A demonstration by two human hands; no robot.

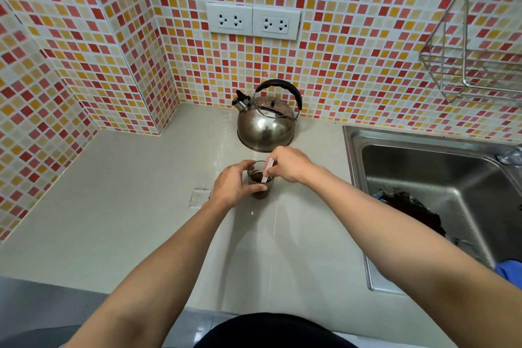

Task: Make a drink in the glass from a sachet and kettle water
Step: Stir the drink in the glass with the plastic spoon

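A small clear glass (261, 188) of dark brown liquid stands upright on the pale counter (127, 206). My left hand (233, 185) wraps its left side, thumb and fingers on the wall. My right hand (288, 165) pinches a thin pink sachet (267, 171) by its top; the lower end dips into the liquid. A steel kettle (265, 121) with a black handle stands just behind the glass, against the tiled wall, spout to the left.
A clear torn wrapper (200, 196) lies flat on the counter left of the glass. A steel sink (440, 186) with dark debris in it lies to the right. A wire rack (477, 45) hangs at upper right. Two wall sockets (252, 21) are above the kettle.
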